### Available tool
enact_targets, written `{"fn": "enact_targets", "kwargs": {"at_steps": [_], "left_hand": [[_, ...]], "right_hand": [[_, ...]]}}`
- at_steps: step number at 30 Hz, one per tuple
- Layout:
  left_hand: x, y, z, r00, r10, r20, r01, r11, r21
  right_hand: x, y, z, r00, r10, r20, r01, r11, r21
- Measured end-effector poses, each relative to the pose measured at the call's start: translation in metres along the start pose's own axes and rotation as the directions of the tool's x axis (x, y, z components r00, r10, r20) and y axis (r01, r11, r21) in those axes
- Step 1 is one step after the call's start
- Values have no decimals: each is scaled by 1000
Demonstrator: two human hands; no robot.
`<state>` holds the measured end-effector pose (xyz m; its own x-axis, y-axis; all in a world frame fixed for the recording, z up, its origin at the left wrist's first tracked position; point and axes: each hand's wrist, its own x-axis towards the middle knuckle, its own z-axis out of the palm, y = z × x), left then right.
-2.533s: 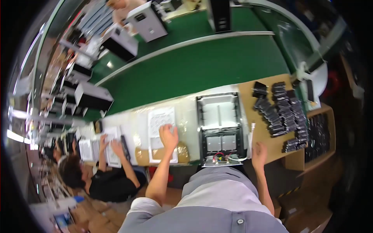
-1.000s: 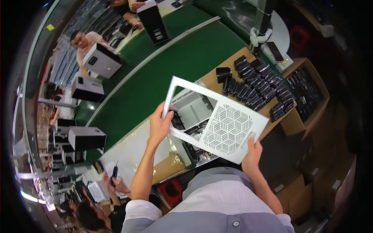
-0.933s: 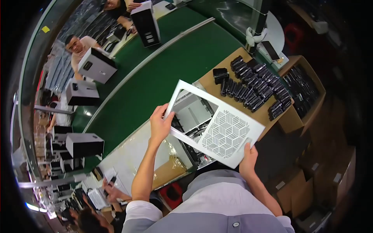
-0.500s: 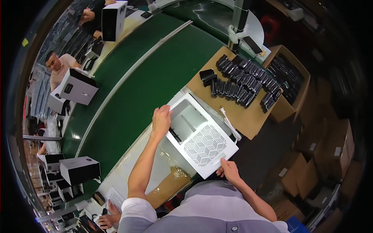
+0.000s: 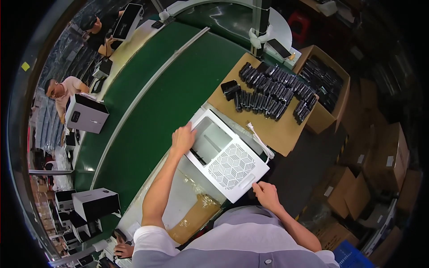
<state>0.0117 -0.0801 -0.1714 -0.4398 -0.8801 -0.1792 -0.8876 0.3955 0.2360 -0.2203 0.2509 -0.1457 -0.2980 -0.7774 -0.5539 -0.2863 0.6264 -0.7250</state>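
At the far left, a co-worker [image 5: 67, 89] in a pale pink top was behind a white-and-black unit [image 5: 88, 115], and another boxy unit [image 5: 96, 203] lay below. A green belt [image 5: 152, 111] curved past the pale counter [image 5: 181, 190]. There the left hand [image 5: 182, 139] had its fingers bent against the left edge of a white panel [image 5: 235, 165]; how firmly they gripped could not be told. The panel, windowed above and pierced with a cube pattern below, lay tilted to the view over an open case [image 5: 213, 137]. At its lower right edge the right hand [image 5: 267, 195] was half closed, its grip unclear. Farther right, a white cord [image 5: 262, 144] lay beside a cardboard sheet [image 5: 281, 139] bearing black packets [image 5: 266, 96], next to a carton [image 5: 343, 102].
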Motion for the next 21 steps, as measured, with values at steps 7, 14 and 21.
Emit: {"fn": "enact_targets", "kwargs": {"at_steps": [7, 14, 21], "left_hand": [[38, 36, 12, 996, -86, 17, 87, 995, -58], [45, 31, 23, 996, -92, 21, 92, 996, 11], [42, 36, 16, 996, -90, -16, 90, 996, 10]], "right_hand": [[6, -61, 20, 648, -756, -89, 710, 642, -291], [16, -92, 87, 184, -964, 192, 874, 71, -481], [41, -60, 81, 495, -806, 326, 843, 352, -407]]}}
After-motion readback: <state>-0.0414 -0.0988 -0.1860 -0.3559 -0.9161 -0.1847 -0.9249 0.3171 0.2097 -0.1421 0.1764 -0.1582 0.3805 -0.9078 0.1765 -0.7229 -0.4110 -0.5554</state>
